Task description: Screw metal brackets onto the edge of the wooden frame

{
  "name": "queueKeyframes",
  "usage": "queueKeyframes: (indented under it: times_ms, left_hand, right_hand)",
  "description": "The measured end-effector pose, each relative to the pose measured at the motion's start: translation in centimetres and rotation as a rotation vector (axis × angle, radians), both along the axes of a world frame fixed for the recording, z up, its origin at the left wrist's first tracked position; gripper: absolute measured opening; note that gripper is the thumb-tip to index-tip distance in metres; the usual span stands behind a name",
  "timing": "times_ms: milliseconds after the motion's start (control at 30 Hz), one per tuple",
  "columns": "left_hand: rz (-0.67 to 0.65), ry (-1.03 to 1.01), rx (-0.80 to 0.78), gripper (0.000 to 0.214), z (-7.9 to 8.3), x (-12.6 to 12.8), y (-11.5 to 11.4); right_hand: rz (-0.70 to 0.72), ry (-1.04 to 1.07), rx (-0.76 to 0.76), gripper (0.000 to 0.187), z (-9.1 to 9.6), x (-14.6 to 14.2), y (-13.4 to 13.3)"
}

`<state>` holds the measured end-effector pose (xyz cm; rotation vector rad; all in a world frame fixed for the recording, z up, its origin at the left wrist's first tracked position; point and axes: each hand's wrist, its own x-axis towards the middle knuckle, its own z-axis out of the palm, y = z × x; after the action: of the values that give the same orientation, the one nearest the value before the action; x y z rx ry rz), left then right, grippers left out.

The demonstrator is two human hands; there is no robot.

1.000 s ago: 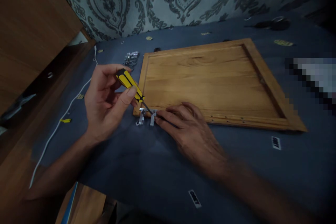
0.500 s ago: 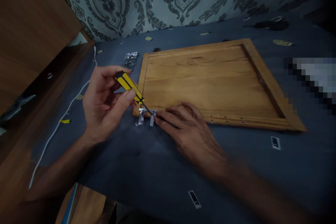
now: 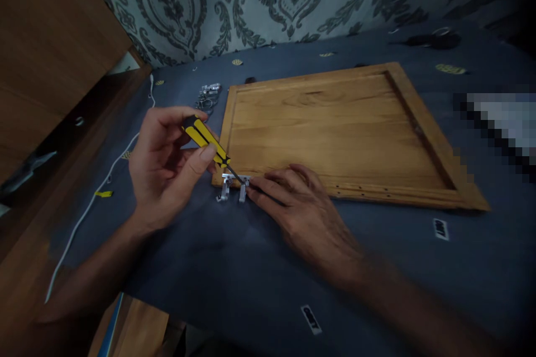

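A framed wooden panel (image 3: pixel 335 128) lies flat on a dark blue cloth. At its near left corner sits a small metal hinge (image 3: pixel 233 185). My left hand (image 3: pixel 167 164) is closed round the yellow and black handle of a screwdriver (image 3: pixel 205 138), whose thin shaft slants down to the hinge. My right hand (image 3: pixel 299 206) rests on the panel's near edge, its fingers pressed together against the right side of the hinge.
A heap of metal fittings (image 3: pixel 208 95) lies by the panel's far left corner. A white cable (image 3: pixel 104 178) runs along the cloth's left side, beside brown furniture (image 3: pixel 50 39). Dark scissors (image 3: pixel 435 39) lie at the far right. Patterned wallpaper stands behind.
My left hand and the screwdriver handle have shifted slightly left and turned a little. The right hand stays on the hinge.
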<state>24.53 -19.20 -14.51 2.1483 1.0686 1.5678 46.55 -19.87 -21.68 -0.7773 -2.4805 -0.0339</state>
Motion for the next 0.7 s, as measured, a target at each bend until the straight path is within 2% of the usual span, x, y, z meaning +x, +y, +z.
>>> queueKeyframes:
  times_ms: [167,400,700]
  left_hand:
    - [-0.005,-0.022,-0.01,0.024,0.0,0.2,-0.2]
    - [-0.007,0.059,0.003,0.033,0.1,-0.5,0.2]
    - [0.013,0.105,0.071,0.041,0.2,-0.9,0.1]
  right_hand:
    - [-0.007,-0.003,-0.012,0.025,0.0,0.0,-0.1]
    - [0.003,0.0,-0.036,0.031,0.0,0.0,-0.1]
    - [-0.01,0.0,-0.064,0.032,0.0,-0.1,-0.1]
